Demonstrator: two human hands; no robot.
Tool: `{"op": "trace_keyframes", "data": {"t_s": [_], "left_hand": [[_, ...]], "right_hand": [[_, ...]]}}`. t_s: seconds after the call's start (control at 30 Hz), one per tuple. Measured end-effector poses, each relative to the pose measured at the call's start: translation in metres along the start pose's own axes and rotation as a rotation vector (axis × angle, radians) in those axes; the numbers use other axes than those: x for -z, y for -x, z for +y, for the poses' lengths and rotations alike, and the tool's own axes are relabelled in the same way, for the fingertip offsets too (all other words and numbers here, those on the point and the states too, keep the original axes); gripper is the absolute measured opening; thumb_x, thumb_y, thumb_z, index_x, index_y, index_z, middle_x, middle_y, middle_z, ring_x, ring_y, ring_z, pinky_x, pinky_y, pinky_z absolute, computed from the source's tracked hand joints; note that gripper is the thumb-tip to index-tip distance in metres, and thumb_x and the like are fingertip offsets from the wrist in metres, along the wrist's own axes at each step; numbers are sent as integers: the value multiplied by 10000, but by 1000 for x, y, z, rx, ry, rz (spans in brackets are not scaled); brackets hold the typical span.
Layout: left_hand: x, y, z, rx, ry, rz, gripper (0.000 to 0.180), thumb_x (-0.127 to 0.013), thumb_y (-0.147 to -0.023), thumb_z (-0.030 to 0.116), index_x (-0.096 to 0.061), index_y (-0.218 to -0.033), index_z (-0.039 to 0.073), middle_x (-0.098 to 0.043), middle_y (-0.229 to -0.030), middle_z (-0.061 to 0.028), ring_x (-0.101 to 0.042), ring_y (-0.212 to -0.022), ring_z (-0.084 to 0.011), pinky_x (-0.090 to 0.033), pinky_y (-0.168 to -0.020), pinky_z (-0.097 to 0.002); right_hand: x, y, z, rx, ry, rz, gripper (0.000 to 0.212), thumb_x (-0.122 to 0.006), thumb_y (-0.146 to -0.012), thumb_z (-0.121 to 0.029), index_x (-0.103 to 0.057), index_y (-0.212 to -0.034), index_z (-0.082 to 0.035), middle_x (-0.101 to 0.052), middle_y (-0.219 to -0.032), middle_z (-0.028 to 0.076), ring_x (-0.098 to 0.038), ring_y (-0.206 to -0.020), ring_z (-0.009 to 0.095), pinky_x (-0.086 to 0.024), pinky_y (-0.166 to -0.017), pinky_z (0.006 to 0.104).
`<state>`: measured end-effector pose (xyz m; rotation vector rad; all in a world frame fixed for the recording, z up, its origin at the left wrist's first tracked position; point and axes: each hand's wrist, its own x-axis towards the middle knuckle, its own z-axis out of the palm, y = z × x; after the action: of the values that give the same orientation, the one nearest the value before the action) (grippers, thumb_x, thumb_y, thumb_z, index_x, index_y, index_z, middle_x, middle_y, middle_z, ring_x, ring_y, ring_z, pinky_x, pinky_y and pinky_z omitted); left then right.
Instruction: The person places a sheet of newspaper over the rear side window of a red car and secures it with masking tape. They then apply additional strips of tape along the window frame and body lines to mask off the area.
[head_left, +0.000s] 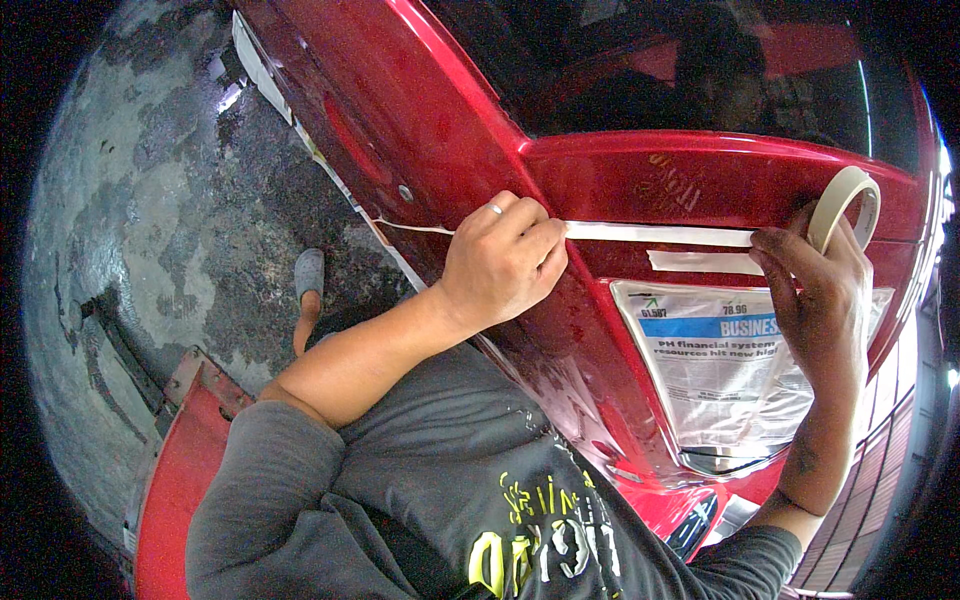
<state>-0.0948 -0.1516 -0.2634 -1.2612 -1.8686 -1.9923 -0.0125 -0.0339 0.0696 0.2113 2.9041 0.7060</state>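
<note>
A strip of white masking tape [660,234] runs straight across the red car's body panel [640,170], between my two hands. My left hand [505,260], with a ring on one finger, pinches the strip's left part against a body edge; a thin white line carries on to its left. My right hand [822,285] has the masking tape roll [829,212] over its fingers, with thumb and fingertips at the strip's right end. Just below lies a shorter piece of tape [700,262]. Under that, newspaper behind clear plastic film [730,370] covers part of the panel.
A dark window [720,70] sits above the taped panel. White paper edging [265,75] follows the car's left side. Stained concrete floor [130,210] spreads at left, with a foot in a grey clog [310,272] and a loose red panel [185,470] near my left elbow.
</note>
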Motion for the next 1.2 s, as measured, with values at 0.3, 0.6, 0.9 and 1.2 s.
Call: {"op": "trace_keyframes", "data": {"t_s": [0.3,0.6,0.9,1.2], "left_hand": [[-1,2,1,-24,-56,-7,178,-907,-842,90,-790,-974,69,-692,-884,-78,-687,-815,-290,-586,-724,-424],[-2,-2,1,-40,-45,28,175,-928,-833,98,-814,-965,92,-693,-871,-55,-673,-789,-268,-574,-709,-402],[-7,-2,-1,-28,-26,54,171,-925,-826,76,-810,-950,99,-681,-836,-47,-660,-775,-261,-555,-695,-398],[-7,-4,1,-36,-64,30,173,-924,-811,83,-804,-935,94,-682,-838,-51,-661,-780,-267,-555,-692,-401]], "right_hand": [[3,0,-1,20,7,9,137,-885,-852,-90,-831,-974,-58,-666,-921,139,-700,-847,347,-532,-714,501],[5,-4,-3,57,-15,26,146,-865,-840,-75,-836,-983,-74,-672,-893,137,-703,-804,348,-538,-688,494],[12,-2,-6,177,88,78,215,-875,-810,-98,-842,-1009,-173,-698,-917,89,-715,-815,314,-546,-668,477],[11,-1,-3,115,185,-15,204,-871,-814,-109,-848,-1016,-130,-692,-929,128,-725,-889,347,-540,-681,503]]}}
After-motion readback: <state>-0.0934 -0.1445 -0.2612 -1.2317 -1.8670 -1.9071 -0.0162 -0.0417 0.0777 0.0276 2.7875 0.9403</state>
